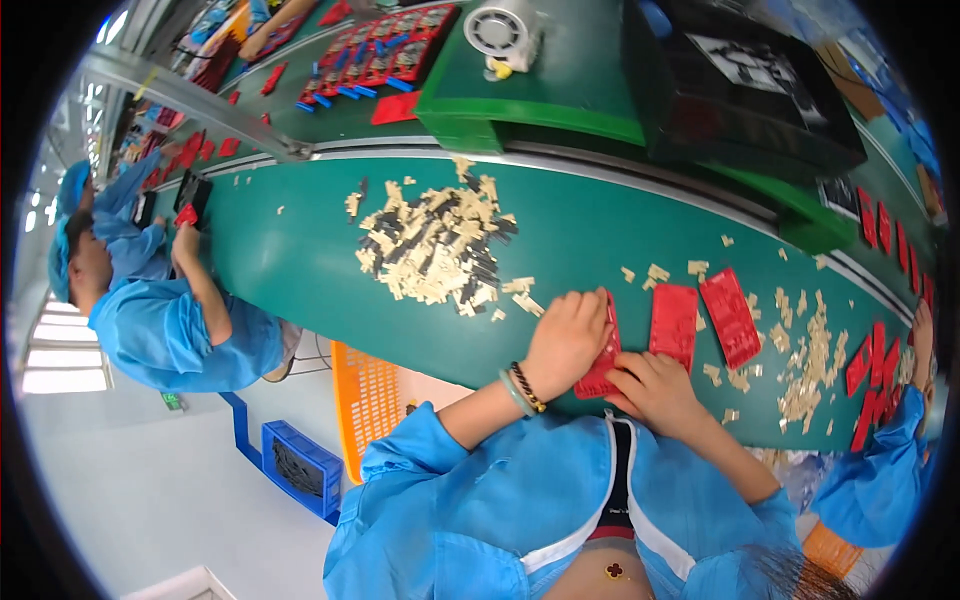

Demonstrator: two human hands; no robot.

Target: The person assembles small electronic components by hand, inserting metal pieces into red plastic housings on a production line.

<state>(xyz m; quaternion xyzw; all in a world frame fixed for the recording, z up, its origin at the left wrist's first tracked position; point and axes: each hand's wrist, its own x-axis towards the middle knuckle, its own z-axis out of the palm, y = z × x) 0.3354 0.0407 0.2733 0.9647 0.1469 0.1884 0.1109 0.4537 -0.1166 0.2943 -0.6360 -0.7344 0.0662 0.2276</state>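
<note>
In front of my chest, a red plastic shell (597,382) stands near the table's front edge with both hands on it. My left hand (566,338), with bracelets at the wrist, is closed over its left and upper side. From the right, my right hand (660,397) has its fingers closed on the lower end; the fingertips are partly hidden. Just right of them lies another flat red shell (674,322), and beyond that a third red shell (732,318) rests tilted, its moulded inside showing. Small cream-coloured pieces lie around these shells.
A large pile of cream and dark small pieces (435,245) lies left of centre on the green table (310,230). More cream pieces (808,370) spread to the right. A raised green shelf (560,105) carries a small white fan (500,32). Co-workers sit at both sides.
</note>
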